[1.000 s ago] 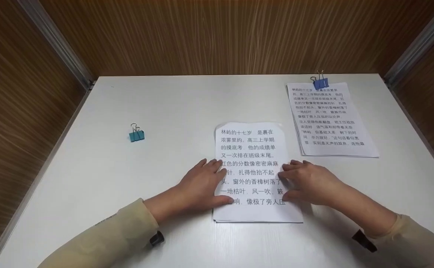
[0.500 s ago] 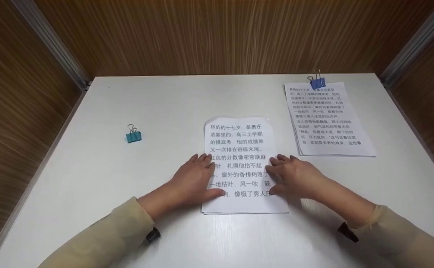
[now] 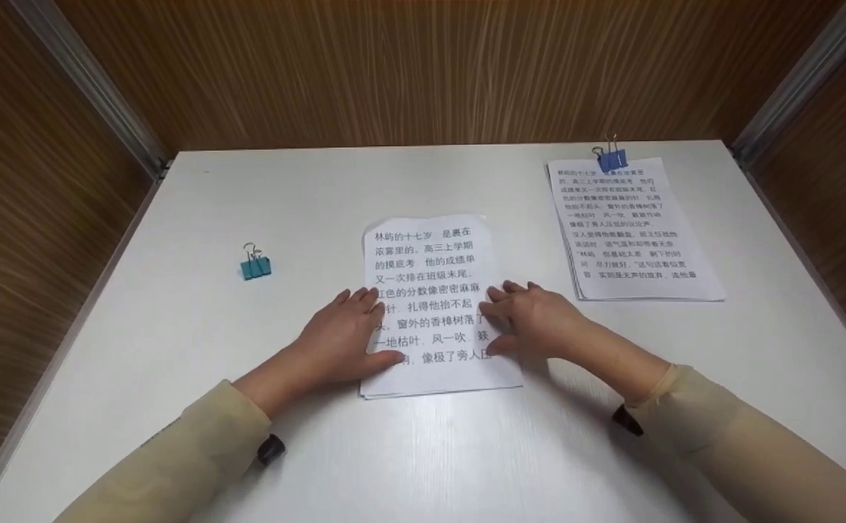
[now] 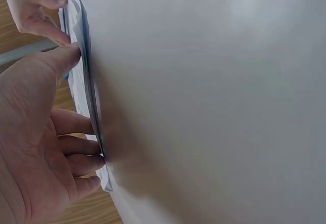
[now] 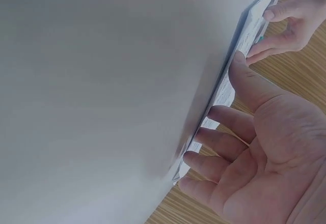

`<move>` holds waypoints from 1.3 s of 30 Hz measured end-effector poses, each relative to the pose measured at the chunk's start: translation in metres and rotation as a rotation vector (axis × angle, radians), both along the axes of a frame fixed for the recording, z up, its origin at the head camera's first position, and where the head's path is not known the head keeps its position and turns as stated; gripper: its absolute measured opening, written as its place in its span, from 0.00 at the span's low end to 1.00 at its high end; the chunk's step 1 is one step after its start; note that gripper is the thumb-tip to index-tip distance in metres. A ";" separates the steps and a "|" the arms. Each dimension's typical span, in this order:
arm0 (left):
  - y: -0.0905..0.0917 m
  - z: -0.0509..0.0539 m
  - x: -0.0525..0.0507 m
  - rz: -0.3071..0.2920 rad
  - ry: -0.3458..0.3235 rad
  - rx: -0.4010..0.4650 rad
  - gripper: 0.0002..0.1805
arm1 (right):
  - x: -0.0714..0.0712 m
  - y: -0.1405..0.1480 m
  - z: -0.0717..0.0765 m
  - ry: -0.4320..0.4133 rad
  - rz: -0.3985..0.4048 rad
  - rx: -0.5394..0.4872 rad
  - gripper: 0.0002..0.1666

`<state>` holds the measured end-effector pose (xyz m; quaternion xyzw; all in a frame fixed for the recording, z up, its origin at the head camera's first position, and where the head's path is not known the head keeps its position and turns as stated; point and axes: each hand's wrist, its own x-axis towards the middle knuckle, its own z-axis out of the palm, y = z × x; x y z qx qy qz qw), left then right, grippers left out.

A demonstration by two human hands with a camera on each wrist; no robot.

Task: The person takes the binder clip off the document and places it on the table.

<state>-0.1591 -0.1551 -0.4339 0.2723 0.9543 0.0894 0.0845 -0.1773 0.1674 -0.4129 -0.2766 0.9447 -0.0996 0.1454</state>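
- Lying right between both hands, the loose paper stack [image 3: 430, 283] is sitting on the white table [image 3: 176, 319], its long axis running away from the person.
- Touching its left edge is the left hand [image 3: 339, 338], thumb reaching over the print; the right hand [image 3: 542, 319] is mirroring it opposite, neither being nearer!
- Both are resting with fingers parted, meeting the sides without wrapping round the paper.
- A teal binder clip [image 3: 255, 267] is waiting leftward, nearer the left hand.
- Far right, a blue binder clip [image 3: 613, 160] is topping a second stack [image 3: 629, 240], well clear.
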 end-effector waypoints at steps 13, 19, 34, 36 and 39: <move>-0.038 0.003 -0.006 0.036 -0.019 -0.007 0.49 | -0.014 -0.041 0.000 -0.011 0.013 0.035 0.44; -0.054 0.000 -0.008 0.052 -0.022 -0.011 0.49 | -0.018 -0.054 -0.003 -0.028 0.013 0.025 0.44; -0.078 0.002 -0.009 0.096 -0.054 -0.014 0.50 | -0.023 -0.074 -0.008 -0.027 0.057 0.052 0.45; -0.080 0.001 -0.010 0.098 -0.056 -0.017 0.50 | -0.023 -0.076 -0.009 -0.028 0.056 0.050 0.46; -0.083 0.000 -0.012 0.101 -0.057 -0.020 0.50 | -0.024 -0.078 -0.010 -0.024 0.057 0.052 0.45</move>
